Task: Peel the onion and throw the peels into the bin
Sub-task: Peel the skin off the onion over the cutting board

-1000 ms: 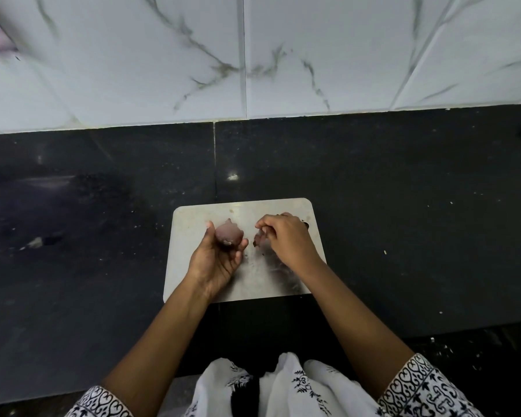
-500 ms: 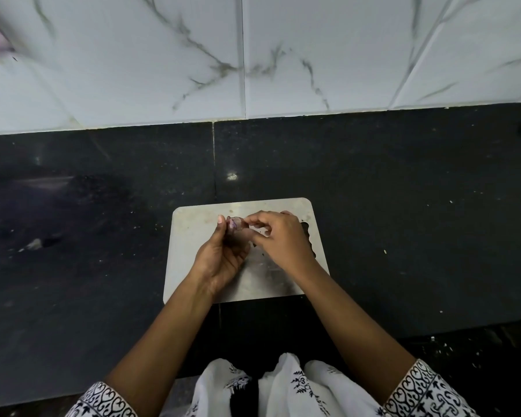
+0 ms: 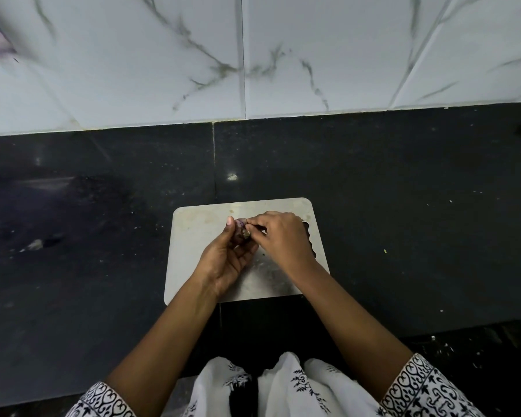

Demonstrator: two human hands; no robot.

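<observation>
A small purple onion is cupped in my left hand above the grey cutting board. Only its top and brownish root end show between my fingers. My right hand is pressed against the onion, thumb and forefinger pinching at its root end. Dark peel pieces lie on the board just right of my right hand, mostly hidden by it. No bin is in view.
The board sits on a black stone counter with small crumbs scattered on it. A white marble-tiled wall rises behind. The counter's front edge runs close to my body, with my patterned white clothing below.
My right hand has come left from the board to the onion and now pinches it. My left hand has closed more around the onion, hiding most of it.
</observation>
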